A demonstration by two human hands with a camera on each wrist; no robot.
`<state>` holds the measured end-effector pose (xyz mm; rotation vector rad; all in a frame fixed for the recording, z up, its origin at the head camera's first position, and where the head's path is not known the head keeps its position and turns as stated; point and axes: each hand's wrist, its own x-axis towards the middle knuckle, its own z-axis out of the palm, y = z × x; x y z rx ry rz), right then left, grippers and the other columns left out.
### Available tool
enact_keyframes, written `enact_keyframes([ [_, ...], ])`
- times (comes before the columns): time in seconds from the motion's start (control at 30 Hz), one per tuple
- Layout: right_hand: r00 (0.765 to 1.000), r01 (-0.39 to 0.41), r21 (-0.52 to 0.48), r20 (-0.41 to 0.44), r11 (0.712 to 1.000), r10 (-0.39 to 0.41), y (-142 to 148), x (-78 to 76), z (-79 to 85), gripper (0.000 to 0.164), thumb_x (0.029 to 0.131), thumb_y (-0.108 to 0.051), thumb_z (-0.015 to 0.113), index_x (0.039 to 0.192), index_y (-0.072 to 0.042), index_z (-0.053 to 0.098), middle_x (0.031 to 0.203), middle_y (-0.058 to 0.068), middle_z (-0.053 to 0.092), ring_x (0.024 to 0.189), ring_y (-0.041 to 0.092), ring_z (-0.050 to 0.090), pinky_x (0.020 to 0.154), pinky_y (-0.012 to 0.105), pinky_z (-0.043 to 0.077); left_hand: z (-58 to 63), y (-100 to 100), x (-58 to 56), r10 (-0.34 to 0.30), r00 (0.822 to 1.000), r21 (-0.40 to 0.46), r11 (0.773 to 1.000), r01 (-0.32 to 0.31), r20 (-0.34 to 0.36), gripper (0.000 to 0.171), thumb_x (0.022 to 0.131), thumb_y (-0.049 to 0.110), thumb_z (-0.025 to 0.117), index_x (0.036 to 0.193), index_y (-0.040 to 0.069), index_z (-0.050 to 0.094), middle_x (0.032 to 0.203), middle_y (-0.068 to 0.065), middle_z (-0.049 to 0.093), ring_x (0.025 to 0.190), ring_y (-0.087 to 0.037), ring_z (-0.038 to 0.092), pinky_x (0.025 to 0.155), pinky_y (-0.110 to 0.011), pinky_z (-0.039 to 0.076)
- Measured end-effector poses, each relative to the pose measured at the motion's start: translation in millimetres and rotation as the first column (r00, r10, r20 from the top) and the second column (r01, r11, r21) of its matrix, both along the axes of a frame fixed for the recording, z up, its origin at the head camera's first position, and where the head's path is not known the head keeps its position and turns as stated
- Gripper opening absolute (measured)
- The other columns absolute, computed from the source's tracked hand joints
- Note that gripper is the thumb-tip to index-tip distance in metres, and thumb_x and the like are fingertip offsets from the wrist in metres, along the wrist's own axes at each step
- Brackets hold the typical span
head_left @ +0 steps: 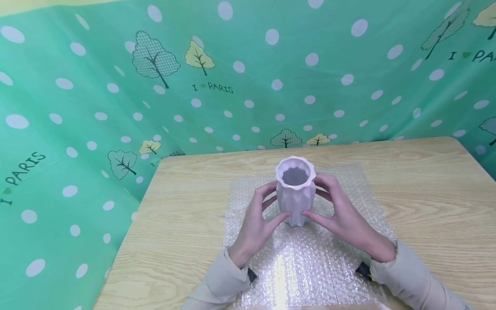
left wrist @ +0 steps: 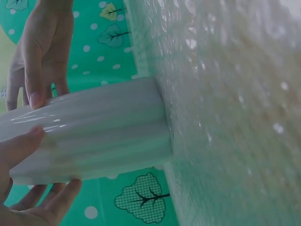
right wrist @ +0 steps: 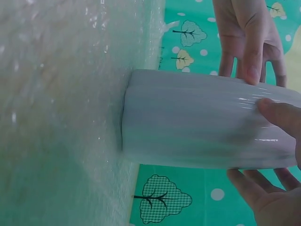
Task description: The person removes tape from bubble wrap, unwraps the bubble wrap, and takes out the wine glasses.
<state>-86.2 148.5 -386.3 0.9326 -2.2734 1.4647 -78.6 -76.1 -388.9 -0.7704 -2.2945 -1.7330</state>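
A white ribbed vase point(head_left: 296, 200) with a scalloped rim stands upright on a sheet of bubble wrap point(head_left: 306, 267). My left hand point(head_left: 258, 219) grips it from the left, thumb on the near side and fingers round the far side. From the right, my right hand point(head_left: 342, 215) holds it the same way, the two thumbs close together in front. Both wrist views show the base of the vase point(left wrist: 108, 132) meeting the bubble wrap point(right wrist: 70, 117). The mouth of the vase faces up, and its inside looks dark grey.
The bubble wrap lies flat on a light wooden table point(head_left: 166, 241), wood showing on both sides. A green dotted curtain point(head_left: 248, 56) printed with trees hangs behind and to the left, close to the table's back edge. Dark straps point(head_left: 363, 271) show at the cuffs.
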Motion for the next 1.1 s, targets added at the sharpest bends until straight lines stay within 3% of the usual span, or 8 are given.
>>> enact_keyframes([
  [0.7, 1.0, 0.007, 0.019, -0.003, 1.0, -0.007, 3.4, -3.4, -3.0, 0.103, 0.068, 0.01, 0.085, 0.15, -0.003, 0.025, 0.15, 0.014, 0.036, 0.136, 0.022, 0.042, 0.113, 0.024, 0.039, 0.9, -4.3, -4.3, -0.021, 1.0, -0.049, 0.999, 0.021, 0.003, 0.072, 0.083, -0.005, 0.074, 0.144, 0.008, 0.038, 0.146, -0.01, 0.047, 0.135, -0.026, 0.048, 0.106, -0.034, 0.049],
  [0.9, 0.999, 0.0, 0.034, 0.036, 0.999, -0.001, 6.0, -4.8, -3.2, 0.104, 0.07, 0.01, 0.083, 0.152, -0.008, 0.022, 0.153, 0.013, 0.033, 0.134, 0.032, 0.044, 0.114, 0.021, 0.036, 1.3, -7.6, -5.1, -0.008, 1.0, -0.054, 0.998, 0.009, 0.007, 0.071, 0.083, -0.002, 0.076, 0.144, 0.01, 0.04, 0.145, -0.006, 0.049, 0.133, -0.022, 0.05, 0.105, -0.036, 0.05],
  [1.1, 0.998, 0.012, 0.09, 0.053, 0.996, -0.016, 11.6, -4.9, -4.9, 0.106, 0.072, 0.005, 0.084, 0.155, -0.012, 0.019, 0.154, 0.012, 0.031, 0.134, 0.032, 0.044, 0.114, 0.023, 0.037, -0.5, -11.3, -4.6, 0.021, 1.0, -0.098, 0.995, -0.02, 0.011, 0.069, 0.083, 0.002, 0.077, 0.142, 0.009, 0.042, 0.143, -0.005, 0.051, 0.131, -0.02, 0.051, 0.106, -0.041, 0.05],
])
